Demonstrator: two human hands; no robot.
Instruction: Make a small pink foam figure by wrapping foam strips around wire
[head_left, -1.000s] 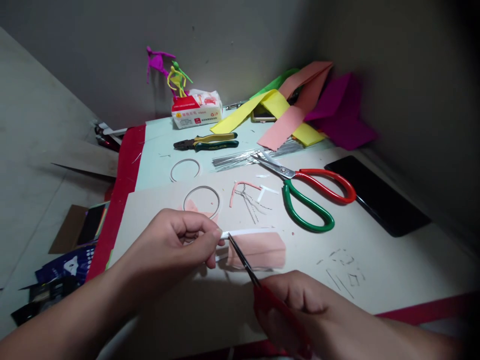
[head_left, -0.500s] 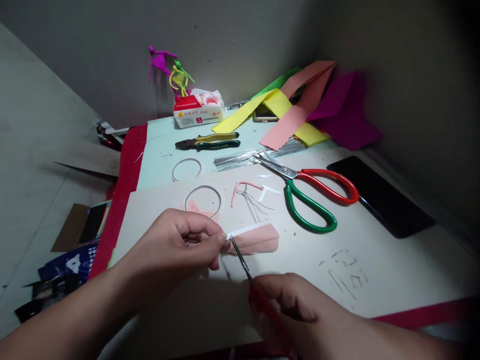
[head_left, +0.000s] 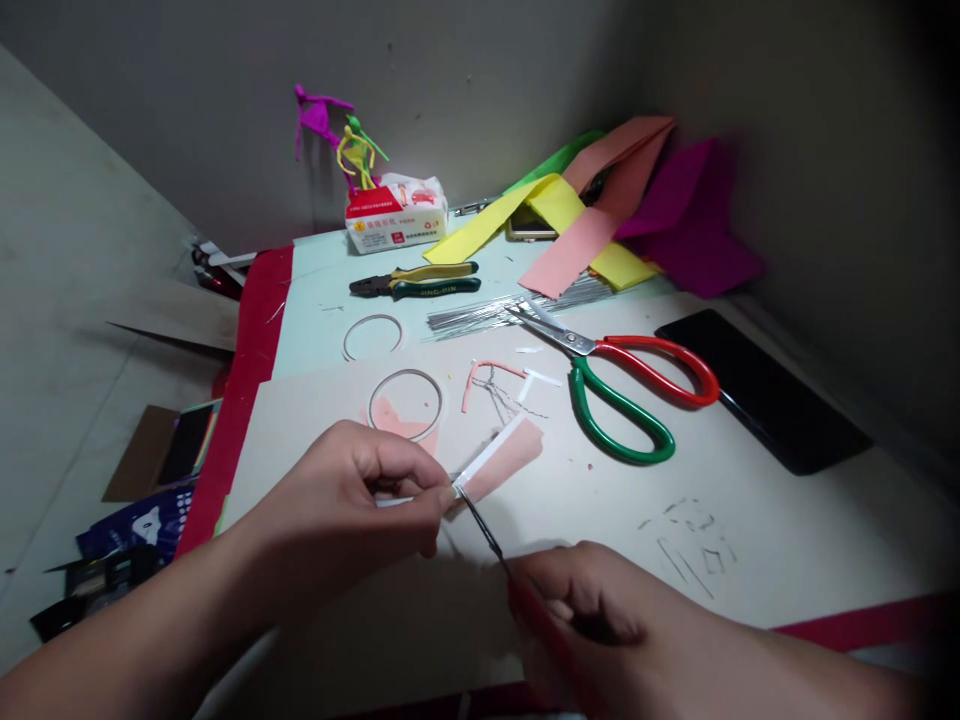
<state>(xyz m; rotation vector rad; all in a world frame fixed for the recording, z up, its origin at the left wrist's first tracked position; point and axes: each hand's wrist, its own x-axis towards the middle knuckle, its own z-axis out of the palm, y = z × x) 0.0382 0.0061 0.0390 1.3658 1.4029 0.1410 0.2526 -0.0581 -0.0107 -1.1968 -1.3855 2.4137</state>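
Observation:
My left hand (head_left: 367, 490) pinches a pink paper piece (head_left: 506, 460) between thumb and fingers, and a narrow white paper strip (head_left: 487, 458) lies along its edge. My right hand (head_left: 581, 620) grips small red-handled scissors (head_left: 536, 610), mostly hidden by my fingers. The thin dark blades (head_left: 484, 530) point up and left, with their tips at the paper near my left thumb. A curved wire ring (head_left: 405, 403) with pink paper (head_left: 394, 418) at its lower edge lies just beyond my left hand.
Large red-and-green-handled scissors (head_left: 630, 390) lie to the right, with a bundle of thin wires (head_left: 487, 318) and green-handled pliers (head_left: 412, 282) beyond. Further back are coloured paper strips (head_left: 585, 235) and a tissue packet (head_left: 395, 215). A black phone (head_left: 757, 390) lies at right.
My left hand has turned the pink paper, which now slants up to the right instead of lying nearly level. Its white strip turned with it. The scissors stay at the paper's edge.

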